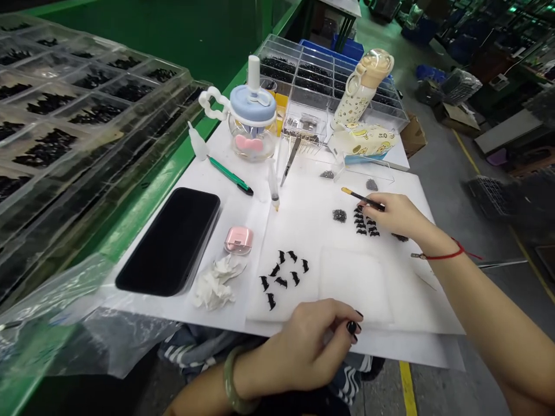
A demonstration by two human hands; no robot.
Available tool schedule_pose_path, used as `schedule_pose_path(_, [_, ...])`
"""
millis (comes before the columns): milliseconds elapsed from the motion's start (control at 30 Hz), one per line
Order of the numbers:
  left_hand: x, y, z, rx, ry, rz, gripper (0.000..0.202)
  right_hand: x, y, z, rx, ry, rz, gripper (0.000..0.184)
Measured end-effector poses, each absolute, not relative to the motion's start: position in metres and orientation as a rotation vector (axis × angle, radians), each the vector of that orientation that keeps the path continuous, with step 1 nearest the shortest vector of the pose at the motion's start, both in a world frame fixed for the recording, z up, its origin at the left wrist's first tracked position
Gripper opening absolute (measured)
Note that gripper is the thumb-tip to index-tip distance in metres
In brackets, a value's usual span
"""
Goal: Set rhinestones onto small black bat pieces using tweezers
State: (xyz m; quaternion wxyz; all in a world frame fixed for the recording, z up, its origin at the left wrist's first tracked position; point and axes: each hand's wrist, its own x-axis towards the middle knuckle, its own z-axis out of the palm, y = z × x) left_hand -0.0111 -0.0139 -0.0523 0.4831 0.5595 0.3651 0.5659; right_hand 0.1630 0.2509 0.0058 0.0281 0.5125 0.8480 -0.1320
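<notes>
My right hand [396,215] is closed round a thin black tool with a yellow tip [361,198], its fingers over a cluster of small black parts [365,223] on the white work sheet [303,231]. My left hand [310,346] rests at the sheet's near edge with fingers curled in; what they hold, if anything, is hidden. Just beyond it lie several black bat-shaped pieces [282,277] on a white foam pad [355,283]. A small pile of dark grit [339,215] sits left of the right hand.
A black phone [171,240], a pink earbud case [239,240], crumpled tissue [215,284], a green pen [230,176], a syringe [274,188] and tweezers [290,160] lie on the sheet. Behind stand a blue-lidded cup [252,118], a bottle [363,86] and clear compartment boxes [329,78]. Plastic trays [65,110] fill the left.
</notes>
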Motion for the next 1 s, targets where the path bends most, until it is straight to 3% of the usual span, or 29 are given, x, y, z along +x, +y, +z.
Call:
schedule_pose_path(133, [-0.01,-0.013,-0.051,1.386,0.872,1.414,0.018,0.148,0.217,0.021,1.483,2.78,-0.486,0.022])
schedule_pose_path(267, [-0.008,-0.011,-0.047,1.374,0.891,1.415,0.018,0.117,0.168,0.024,1.021,2.887,-0.718,0.019])
schedule_pose_path(400, [-0.008,-0.008,-0.045,1.352,0.914,1.417,0.019,0.093,0.14,0.019,0.824,2.848,-0.763,0.021])
schedule_pose_path(700, [-0.011,-0.01,-0.045,1.344,0.878,1.413,0.016,0.076,0.122,0.022,0.918,2.709,-0.714,0.011])
schedule_pose_path(1000, [-0.012,-0.015,-0.046,1.271,0.855,1.387,0.016,0.08,0.122,0.023,0.989,2.773,-0.919,0.022])
